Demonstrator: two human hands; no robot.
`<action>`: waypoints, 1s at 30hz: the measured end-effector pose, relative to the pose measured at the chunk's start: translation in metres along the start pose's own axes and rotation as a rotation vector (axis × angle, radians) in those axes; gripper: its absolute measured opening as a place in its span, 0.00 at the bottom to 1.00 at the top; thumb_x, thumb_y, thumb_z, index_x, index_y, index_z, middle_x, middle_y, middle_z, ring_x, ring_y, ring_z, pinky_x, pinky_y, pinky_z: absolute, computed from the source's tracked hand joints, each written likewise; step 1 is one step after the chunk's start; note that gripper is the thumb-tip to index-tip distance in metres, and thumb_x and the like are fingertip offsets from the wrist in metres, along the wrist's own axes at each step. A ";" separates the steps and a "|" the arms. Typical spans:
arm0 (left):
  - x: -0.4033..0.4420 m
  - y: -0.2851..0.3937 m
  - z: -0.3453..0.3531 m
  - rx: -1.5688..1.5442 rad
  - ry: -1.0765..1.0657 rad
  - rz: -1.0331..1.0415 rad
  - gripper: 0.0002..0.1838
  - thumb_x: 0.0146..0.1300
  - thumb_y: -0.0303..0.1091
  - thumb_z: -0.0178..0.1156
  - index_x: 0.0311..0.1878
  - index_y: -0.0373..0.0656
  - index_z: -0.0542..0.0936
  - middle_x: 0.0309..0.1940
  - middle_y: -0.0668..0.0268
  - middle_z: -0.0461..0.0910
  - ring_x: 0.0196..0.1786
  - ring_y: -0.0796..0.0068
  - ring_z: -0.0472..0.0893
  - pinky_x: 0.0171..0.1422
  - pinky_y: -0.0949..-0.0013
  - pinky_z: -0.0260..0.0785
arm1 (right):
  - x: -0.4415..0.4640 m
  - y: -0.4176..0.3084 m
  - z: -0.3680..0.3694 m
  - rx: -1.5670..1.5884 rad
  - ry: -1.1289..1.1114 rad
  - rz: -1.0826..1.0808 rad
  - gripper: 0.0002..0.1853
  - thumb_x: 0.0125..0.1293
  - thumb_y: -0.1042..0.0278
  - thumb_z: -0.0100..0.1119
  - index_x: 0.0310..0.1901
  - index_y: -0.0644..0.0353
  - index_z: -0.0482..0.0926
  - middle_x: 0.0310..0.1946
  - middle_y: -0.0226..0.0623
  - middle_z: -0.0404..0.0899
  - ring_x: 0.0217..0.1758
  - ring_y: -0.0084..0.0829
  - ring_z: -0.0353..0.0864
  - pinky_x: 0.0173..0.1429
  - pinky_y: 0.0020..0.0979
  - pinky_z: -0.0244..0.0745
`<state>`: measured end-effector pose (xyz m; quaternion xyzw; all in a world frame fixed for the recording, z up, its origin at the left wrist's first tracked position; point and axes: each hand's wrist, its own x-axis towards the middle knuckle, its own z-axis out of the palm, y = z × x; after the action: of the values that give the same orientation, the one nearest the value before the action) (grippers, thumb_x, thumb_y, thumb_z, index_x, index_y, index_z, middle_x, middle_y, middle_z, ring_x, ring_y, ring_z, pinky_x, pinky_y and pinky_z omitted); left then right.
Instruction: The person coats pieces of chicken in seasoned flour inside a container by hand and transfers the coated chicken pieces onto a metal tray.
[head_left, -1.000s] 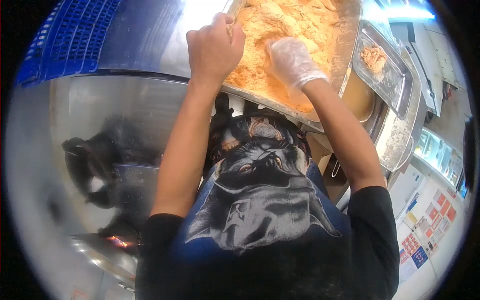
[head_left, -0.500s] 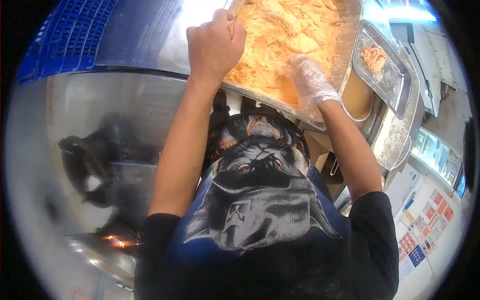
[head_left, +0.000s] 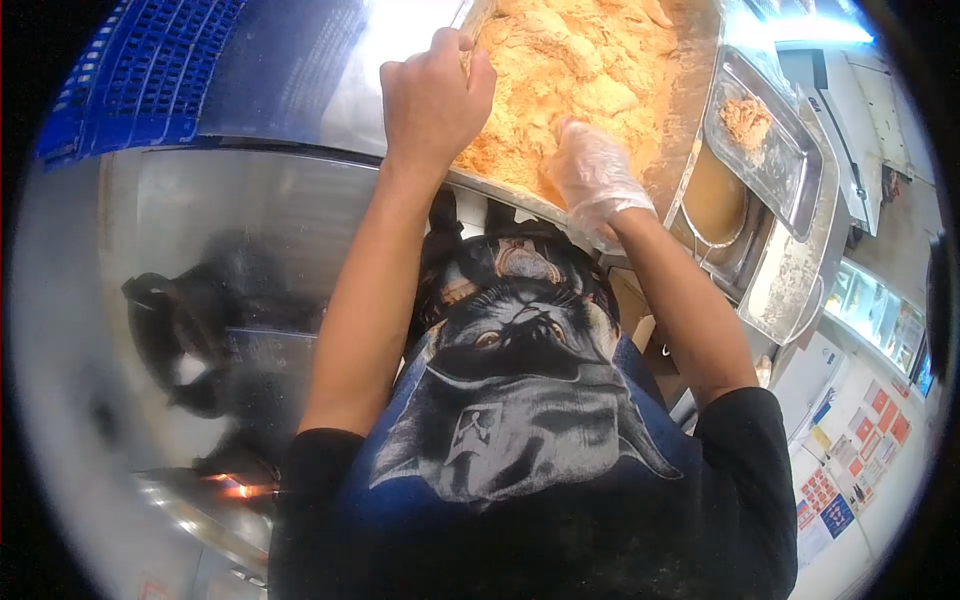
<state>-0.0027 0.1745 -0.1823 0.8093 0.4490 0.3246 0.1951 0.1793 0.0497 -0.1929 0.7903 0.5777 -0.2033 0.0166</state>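
A deep metal tray holds orange-tinted breading powder and several coated pieces. My bare left hand is closed in a fist around the tray's left rim. My right hand, in a clear plastic glove, is down in the powder near the tray's front side. Its fingers point left and are partly sunk in the breading, so whether they grip a piece cannot be seen.
Right of the tray sits a container of tan liquid. Above it a small metal tray carries a breaded clump. A blue plastic basket stands at upper left, above a reflective steel front.
My right hand has moved left through the breading, toward my left hand. My left hand keeps its hold on the tray rim.
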 end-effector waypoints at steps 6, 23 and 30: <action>0.000 0.002 -0.002 -0.018 -0.007 -0.008 0.11 0.74 0.38 0.62 0.50 0.41 0.83 0.28 0.62 0.89 0.34 0.55 0.88 0.51 0.51 0.70 | 0.016 0.023 -0.018 -0.410 0.157 -0.046 0.18 0.59 0.50 0.75 0.40 0.58 0.90 0.31 0.50 0.89 0.35 0.50 0.91 0.45 0.49 0.82; 0.001 0.001 -0.001 0.017 -0.015 0.003 0.12 0.73 0.38 0.62 0.50 0.39 0.83 0.30 0.59 0.91 0.34 0.54 0.89 0.50 0.51 0.74 | -0.019 0.020 -0.116 0.428 0.036 0.154 0.18 0.67 0.61 0.74 0.54 0.61 0.89 0.43 0.48 0.92 0.46 0.38 0.91 0.61 0.41 0.81; 0.001 -0.002 0.001 -0.005 0.012 0.040 0.11 0.73 0.37 0.62 0.49 0.39 0.83 0.27 0.60 0.89 0.33 0.53 0.89 0.47 0.50 0.75 | -0.024 0.068 -0.104 -0.431 0.146 -0.235 0.08 0.59 0.62 0.71 0.35 0.56 0.88 0.28 0.46 0.86 0.37 0.44 0.89 0.51 0.42 0.81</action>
<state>-0.0027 0.1766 -0.1840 0.8157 0.4330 0.3344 0.1879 0.2677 0.0322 -0.1034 0.7085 0.6953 -0.0185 0.1191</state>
